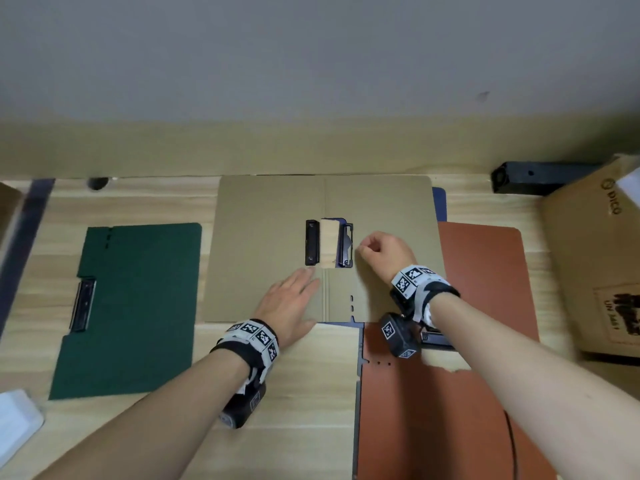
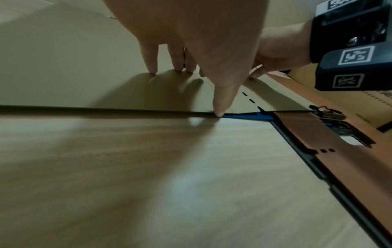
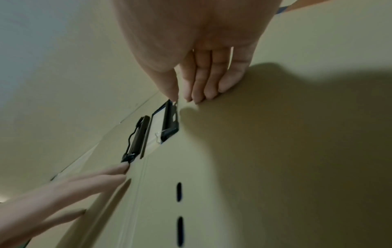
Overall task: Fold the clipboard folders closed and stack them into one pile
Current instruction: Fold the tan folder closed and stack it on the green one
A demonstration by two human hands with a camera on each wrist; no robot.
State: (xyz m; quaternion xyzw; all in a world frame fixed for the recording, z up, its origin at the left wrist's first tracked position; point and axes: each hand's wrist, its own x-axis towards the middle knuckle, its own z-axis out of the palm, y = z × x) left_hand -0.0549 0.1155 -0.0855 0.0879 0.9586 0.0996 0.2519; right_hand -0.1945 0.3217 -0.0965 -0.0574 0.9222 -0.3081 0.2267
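Khaki folder (image 1: 270, 237) lies open flat at the middle-back of the wooden desk (image 1: 304, 393), inside face up, crease running front to back. Count: four folders visible. One khaki, open. One green folder (image 1: 138, 306) closed, on the left, well apart from the rest, black clip (image 1: 83, 304) on its left edge. One rust folder (image 1: 478, 341) on the right, its far-left corner under the khaki one. One blue folder (image 2: 244, 116), mostly hidden, only edges showing beneath khaki and rust.

Khaki has two black clips (image 1: 329, 243) at the crease, side by side, with a pale strip between them. Three short slots (image 3: 179, 218) sit just right of the crease near the front edge.

Left hand (image 1: 291, 303): flat, fingers straight and together, pressing the left panel beside the crease, fingertips (image 2: 153, 70) down on the board, thumb at the front edge. Right hand (image 1: 382, 249): fingers curled, thumb and forefinger pinched together right at the right clip's edge; can't tell if they actually grip anything. Remaining fingers (image 3: 229, 83) rest on the right panel.

One cardboard box (image 1: 595, 265) at far right.
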